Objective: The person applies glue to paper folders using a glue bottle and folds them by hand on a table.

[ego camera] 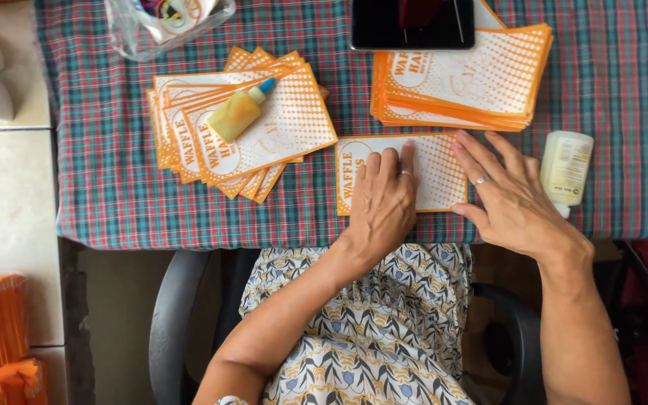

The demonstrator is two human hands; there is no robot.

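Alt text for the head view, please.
Both hands press an orange-and-white paper sleeve flat on a plaid tablecloth: left hand on top, right hand at its edge. A yellow glue bottle lies on a fanned stack; another stack sits behind.

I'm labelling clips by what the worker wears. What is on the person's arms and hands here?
Both arms are bare, with no sleeves in view and no gloves. The right hand has a silver-coloured ring on one finger; the left hand also wears a thin ring. A pale band shows at the left arm's lower edge.
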